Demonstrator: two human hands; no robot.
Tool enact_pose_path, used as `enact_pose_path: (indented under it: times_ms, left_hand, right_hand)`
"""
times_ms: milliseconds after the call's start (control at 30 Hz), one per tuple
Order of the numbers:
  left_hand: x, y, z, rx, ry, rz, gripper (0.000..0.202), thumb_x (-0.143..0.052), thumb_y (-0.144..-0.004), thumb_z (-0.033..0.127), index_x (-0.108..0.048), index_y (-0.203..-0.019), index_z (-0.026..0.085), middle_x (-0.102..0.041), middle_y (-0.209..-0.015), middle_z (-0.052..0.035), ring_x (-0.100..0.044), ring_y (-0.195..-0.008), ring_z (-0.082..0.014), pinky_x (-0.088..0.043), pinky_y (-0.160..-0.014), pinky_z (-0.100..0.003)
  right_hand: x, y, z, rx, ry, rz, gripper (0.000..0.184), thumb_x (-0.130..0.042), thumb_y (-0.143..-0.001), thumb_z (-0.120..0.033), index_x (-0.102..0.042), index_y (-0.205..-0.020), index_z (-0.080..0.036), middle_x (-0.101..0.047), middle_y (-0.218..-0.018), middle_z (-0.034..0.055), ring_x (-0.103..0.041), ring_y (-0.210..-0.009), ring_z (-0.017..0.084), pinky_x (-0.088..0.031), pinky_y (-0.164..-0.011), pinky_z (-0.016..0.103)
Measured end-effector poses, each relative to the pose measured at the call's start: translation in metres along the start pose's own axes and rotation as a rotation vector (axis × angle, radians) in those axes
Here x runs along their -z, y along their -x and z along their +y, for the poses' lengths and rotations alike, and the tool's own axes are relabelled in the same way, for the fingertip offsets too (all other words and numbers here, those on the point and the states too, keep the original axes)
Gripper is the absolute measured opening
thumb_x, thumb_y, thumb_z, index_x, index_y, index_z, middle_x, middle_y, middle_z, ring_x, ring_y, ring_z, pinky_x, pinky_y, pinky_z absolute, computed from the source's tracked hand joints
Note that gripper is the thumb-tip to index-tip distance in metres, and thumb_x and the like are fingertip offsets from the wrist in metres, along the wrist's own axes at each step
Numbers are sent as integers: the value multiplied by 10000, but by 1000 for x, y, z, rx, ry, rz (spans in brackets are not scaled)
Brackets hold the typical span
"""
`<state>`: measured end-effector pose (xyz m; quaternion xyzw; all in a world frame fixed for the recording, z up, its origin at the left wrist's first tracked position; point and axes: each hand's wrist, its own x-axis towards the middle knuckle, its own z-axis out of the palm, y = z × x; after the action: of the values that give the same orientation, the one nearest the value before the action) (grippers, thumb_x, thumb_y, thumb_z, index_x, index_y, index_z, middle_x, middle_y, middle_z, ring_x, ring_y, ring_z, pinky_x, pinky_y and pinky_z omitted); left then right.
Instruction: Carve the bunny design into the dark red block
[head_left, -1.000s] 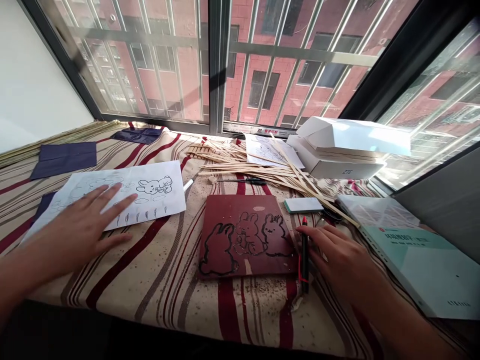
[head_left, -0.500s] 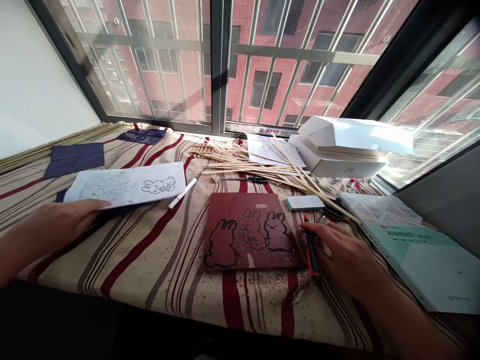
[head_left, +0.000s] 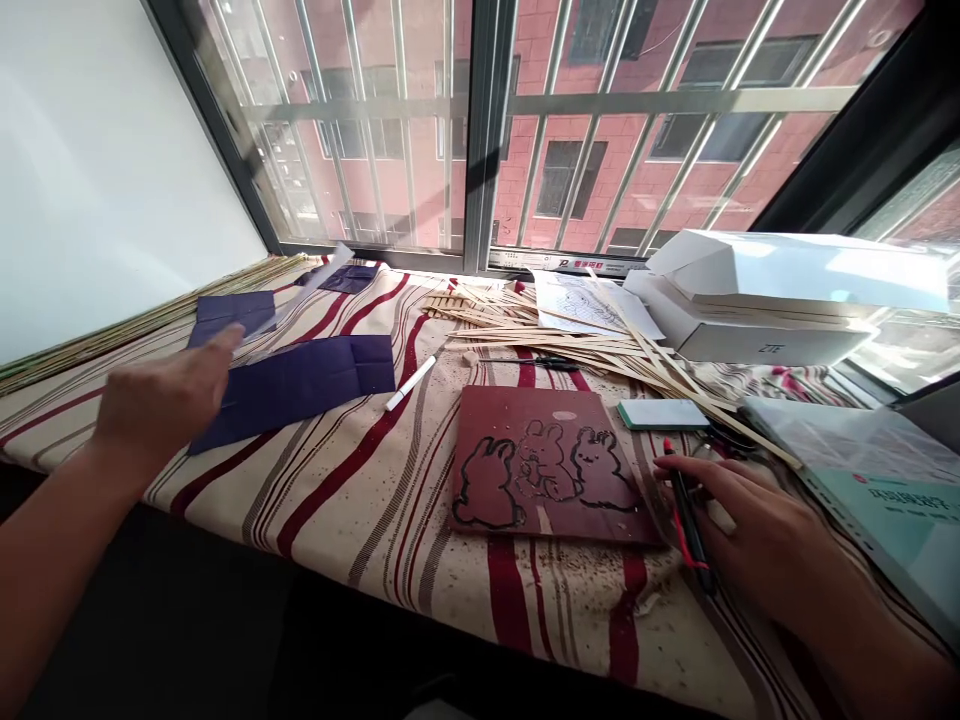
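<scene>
My left hand [head_left: 166, 392] hovers open over the striped cloth [head_left: 322, 500], fingertips near a thin white paper sheet [head_left: 300, 292] seen almost edge-on above a dark blue carbon sheet [head_left: 292, 390]. My right hand [head_left: 757, 530] grips a red-and-black marker [head_left: 688, 517] beside the right edge of a dark red carving block [head_left: 555, 462]. The block bears black outlines of several rabbits, with partly carved areas inside them.
A white marker [head_left: 411, 383] lies beyond the block. Bamboo strips [head_left: 540, 330] are heaped at the back, with a drawing [head_left: 592, 305] and a white ZTE box [head_left: 750, 330] beside them. A book [head_left: 862, 470] lies right; window bars run behind.
The rabbit drawing has left its flat place, and a thin white sheet now shows nearly edge-on. A blue sheet lies uncovered there. My left hand has moved up and away; my right hand stays by the block.
</scene>
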<state>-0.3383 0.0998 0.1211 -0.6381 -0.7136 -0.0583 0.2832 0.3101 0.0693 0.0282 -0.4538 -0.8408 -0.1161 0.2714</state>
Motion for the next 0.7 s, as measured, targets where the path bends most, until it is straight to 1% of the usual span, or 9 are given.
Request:
enact_pose_path:
  times_ms: [67,167,267,333,400,467,567,633,700]
  left_hand:
    - [-17,12,0,-148,96,-56,575,-374,-1230,376,-828,-1528,186,-944,-1249,-92,-767,-921,-228,-311,-702,-259]
    - [-47,26,-6,-234,206,-91,517,-375,-1275,354,-859,-1439,272,-933,-1375,5,-836,-1135,-206,-485,-841,-226]
    - [-65,27,-13,-299,243,-130,585,-381,-1320,605,-823,-1518,277,-873,-1542,-11,-814,-1334,-230,-564,-990,-263]
    - [-68,21,-14,-308,218,-147,734,-331,-1300,747,-809,-1539,245,-889,-1491,-43,-820,-1297,-242,-572,-990,-275]
    - [-67,14,-12,-332,217,-167,825,-249,-1294,786,-808,-1527,227,-910,-1413,-34,-828,-1226,-223,-560,-967,-262]
    - [-65,8,-11,-382,232,-186,839,-145,-1325,691,-811,-1511,215,-909,-1410,-19,-828,-1199,-188,-542,-970,-248]
    - [-62,0,-16,-428,216,-207,822,-33,-1308,362,-798,-1535,167,-879,-1491,-60,-816,-1245,-181,-531,-1035,-281]
    - [-61,-6,-23,-435,219,-280,742,-123,-1229,223,-788,-1553,159,-853,-1546,-72,-795,-1313,-194,-525,-1084,-302]
    - [-58,-11,-25,-432,228,-398,653,-274,-1150,175,-792,-1547,179,-851,-1557,-51,-791,-1317,-186,-524,-1030,-266]
  right_hand:
    - [-1,1,1,-23,-22,-7,289,-582,-1163,-243,-756,-1392,-271,-923,-1138,100,-901,-1017,378,-712,-879,524]
    - [-1,1,0,-29,-36,-4,300,-579,-1157,-227,-756,-1395,-270,-923,-1150,103,-901,-1023,379,-711,-889,525]
    - [1,-2,-3,4,-22,-1,296,-576,-1148,-185,-752,-1379,-245,-922,-1122,106,-896,-990,359,-705,-838,491]
    - [3,-5,-6,23,-9,3,286,-574,-1147,-167,-753,-1361,-228,-919,-1099,107,-891,-965,346,-695,-801,469]
    - [5,-8,-9,26,4,8,268,-576,-1151,-162,-758,-1341,-211,-913,-1080,110,-888,-951,336,-686,-787,452]
    - [6,-10,-13,20,12,15,256,-579,-1154,-156,-770,-1322,-192,-907,-1062,112,-886,-943,323,-680,-786,435]
    - [8,-13,-17,4,7,26,268,-573,-1140,-135,-788,-1295,-173,-906,-1045,116,-880,-938,314,-673,-782,415]
    - [8,-14,-19,-3,1,29,275,-575,-1120,-121,-799,-1273,-165,-905,-1034,121,-873,-934,316,-669,-781,411]
    - [8,-15,-20,-5,-8,27,280,-580,-1108,-112,-808,-1264,-156,-903,-1022,126,-861,-925,315,-665,-784,407]
